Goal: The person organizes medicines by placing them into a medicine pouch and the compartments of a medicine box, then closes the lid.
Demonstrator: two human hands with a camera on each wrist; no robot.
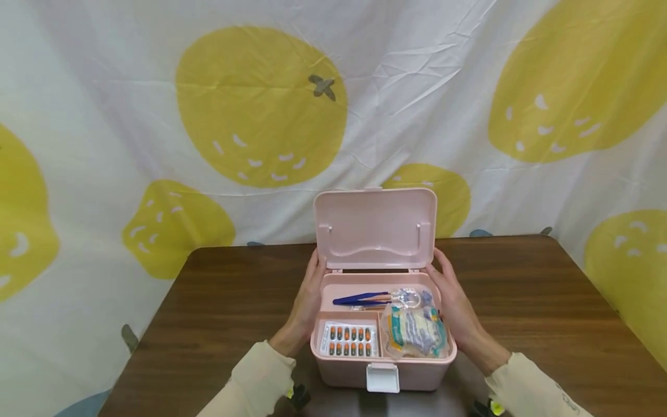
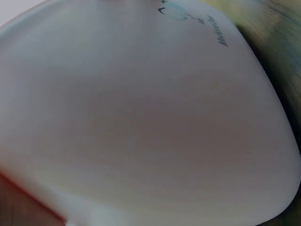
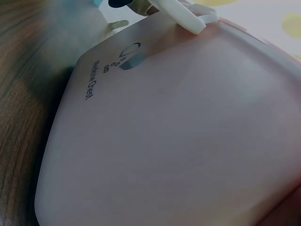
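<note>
A pink medicine chest [image 1: 333,373] stands on the table with its lid [image 1: 375,226] raised. My left hand [image 1: 306,301] rests along its left side, fingers extended up near the hinge. Along the opposite side lies my right hand [image 1: 458,304], its fingers reaching beside the lid's lower corner. Inside are a blister pack of capsules [image 1: 349,340], blue tweezers [image 1: 361,299] and a clear plastic packet with teal print [image 1: 417,331]. Both wrist views are filled by the chest's smooth wall [image 2: 150,117]; the right one also shows the white latch [image 3: 181,16].
The dark wooden table [image 1: 224,313] extends to both sides of the chest. Behind it hangs a white cloth [image 1: 391,104] printed with yellow fruit. A white latch flap [image 1: 383,378] sticks out at the chest's front.
</note>
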